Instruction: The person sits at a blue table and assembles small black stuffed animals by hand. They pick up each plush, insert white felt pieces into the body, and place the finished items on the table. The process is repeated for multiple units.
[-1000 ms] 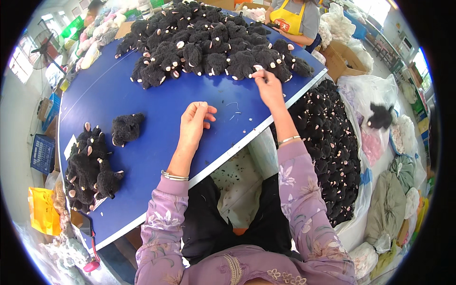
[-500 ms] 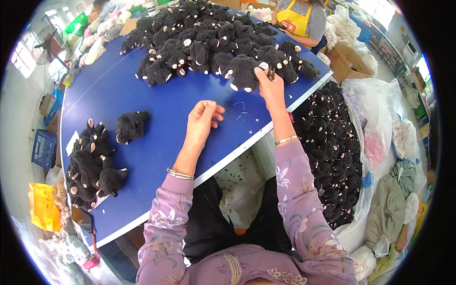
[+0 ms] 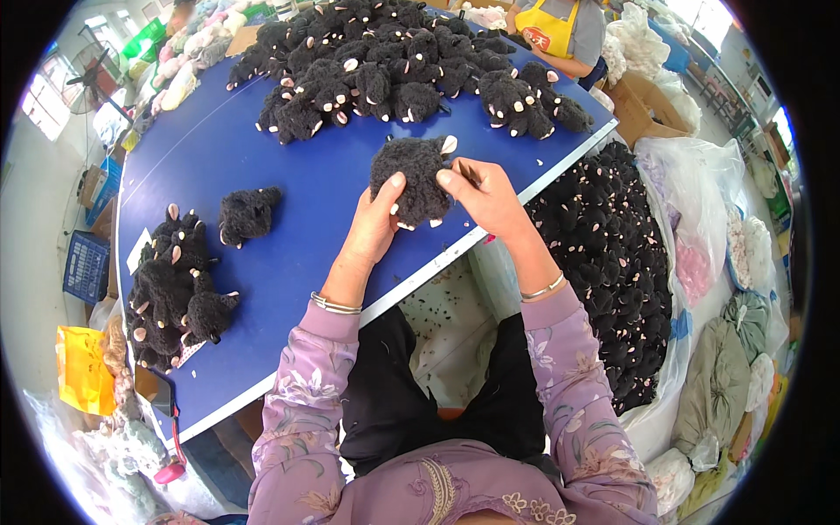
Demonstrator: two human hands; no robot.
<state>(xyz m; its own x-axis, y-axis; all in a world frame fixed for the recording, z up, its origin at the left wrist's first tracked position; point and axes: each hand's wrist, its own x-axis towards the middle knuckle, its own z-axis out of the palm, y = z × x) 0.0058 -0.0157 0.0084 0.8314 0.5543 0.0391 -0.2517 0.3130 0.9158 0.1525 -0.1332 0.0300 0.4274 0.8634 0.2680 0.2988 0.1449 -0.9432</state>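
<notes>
A black plush toy animal (image 3: 411,179) with pale ears and feet is held between my two hands, above the blue table near its front edge. My left hand (image 3: 374,226) grips its left side, thumb on the fur. On the other side my right hand (image 3: 486,197) pinches the toy's edge below a pale pink ear. A slim dark tool (image 3: 470,173), its kind hard to make out, is tucked in the right hand's fingers. Beyond lies a large heap of similar black plush toys (image 3: 372,83). A smaller pile (image 3: 166,284) and a single toy (image 3: 248,215) lie to the left.
The blue table (image 3: 324,236) has a white edge, with scraps of thread near it. A big clear bag (image 3: 604,271) full of black toys stands at my right. Across the table is a person in a yellow apron (image 3: 549,26). A cardboard box (image 3: 647,105) stands at the far right.
My right hand has drawn the plush toy from the heap toward me. My left hand, empty before, has closed on its left side.
</notes>
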